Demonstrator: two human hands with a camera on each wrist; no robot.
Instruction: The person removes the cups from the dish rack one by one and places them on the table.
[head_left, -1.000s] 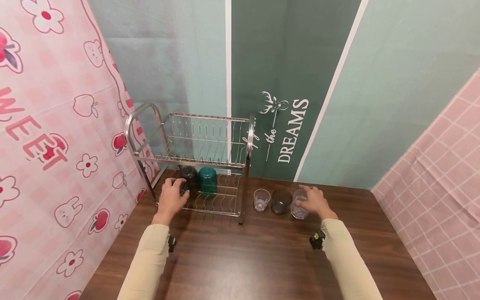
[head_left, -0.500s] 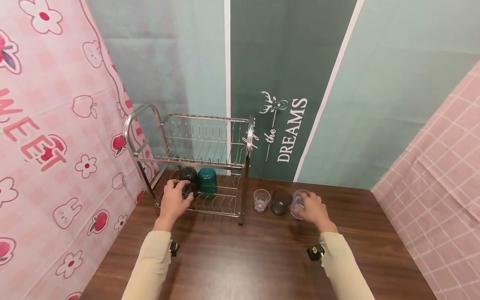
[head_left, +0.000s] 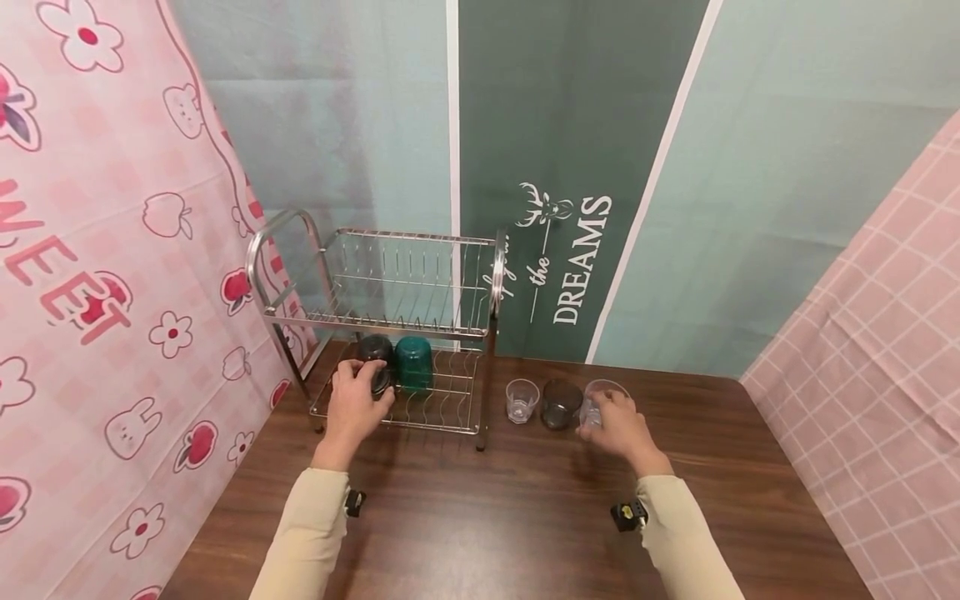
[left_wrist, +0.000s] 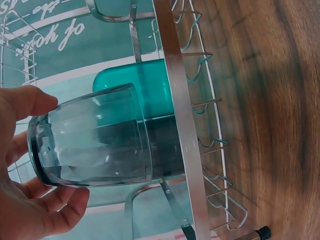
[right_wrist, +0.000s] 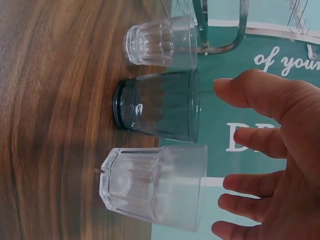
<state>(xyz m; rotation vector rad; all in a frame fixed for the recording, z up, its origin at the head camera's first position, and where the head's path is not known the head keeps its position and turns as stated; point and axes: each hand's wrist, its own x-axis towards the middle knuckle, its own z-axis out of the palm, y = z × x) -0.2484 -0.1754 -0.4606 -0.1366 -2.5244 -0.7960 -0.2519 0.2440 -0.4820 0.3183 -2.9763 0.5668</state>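
My left hand (head_left: 354,410) grips a smoky grey glass (left_wrist: 95,142) by its base, thumb on one side and fingers on the other. The glass points mouth-down at the front of the dish rack's lower tier. Behind it, a dark glass (head_left: 375,347) and a teal glass (head_left: 415,363) stand upside down in the rack (head_left: 480,427). My right hand (right_wrist: 295,160) hovers over the mouth of a clear glass (right_wrist: 155,185), fingers spread and relaxed, holding nothing. Beside that glass stand a grey glass (right_wrist: 157,106) and a smaller clear glass (right_wrist: 165,42), all upright.
The metal rack has an upper wire tier (head_left: 405,321) over the glasses, with a flat front rail (left_wrist: 182,120) close to the left hand. All stands on a brown wooden table (head_left: 480,517). A green cloth (head_left: 585,125) hangs behind, pink cloths at both sides.
My left hand has shifted slightly right with the grey glass along the rack's front. My right hand has drifted a little left and nearer to me, over the clear glass.
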